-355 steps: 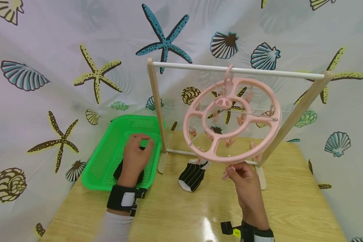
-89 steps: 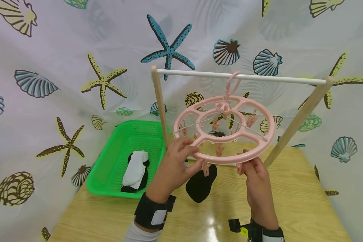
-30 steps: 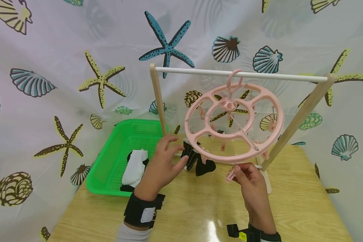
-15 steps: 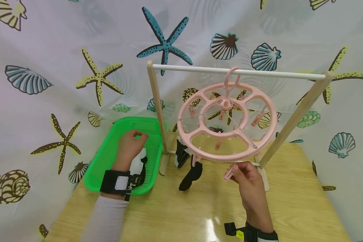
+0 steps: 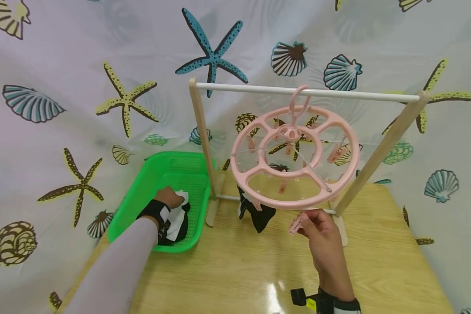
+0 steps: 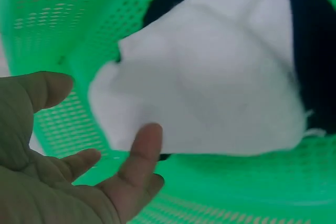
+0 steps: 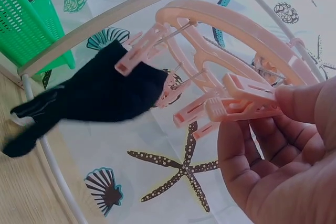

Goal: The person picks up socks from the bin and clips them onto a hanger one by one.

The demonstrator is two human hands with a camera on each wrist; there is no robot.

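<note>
My left hand (image 5: 169, 197) reaches into the green basket (image 5: 131, 205), over a white sock (image 5: 175, 222) that lies on dark fabric. In the left wrist view its fingers are spread, one fingertip at the sock's edge; whether it touches cannot be told. My right hand (image 5: 323, 235) pinches a pink clothespin (image 7: 247, 95) between thumb and fingers, below the front rim of a round pink drying hanger (image 5: 282, 203). Left of that hand, a black sock (image 7: 115, 87) hangs from another clothespin (image 7: 142, 51). A black striped sock, mostly hidden, hangs behind it.
The hanger's hook (image 5: 298, 102) sits over the white bar (image 5: 239, 89) of a wooden stand (image 5: 201, 126), whose left post is beside the basket. Several other clothespins dangle under the ring. A patterned curtain (image 5: 74, 131) rises behind the wooden table (image 5: 227, 270).
My left hand let go of the hanger's rim, then moved left and down into the basket. The hanger turned slightly. The black sock was not hanging 11.8 seconds ago. My right hand keeps holding a clothespin.
</note>
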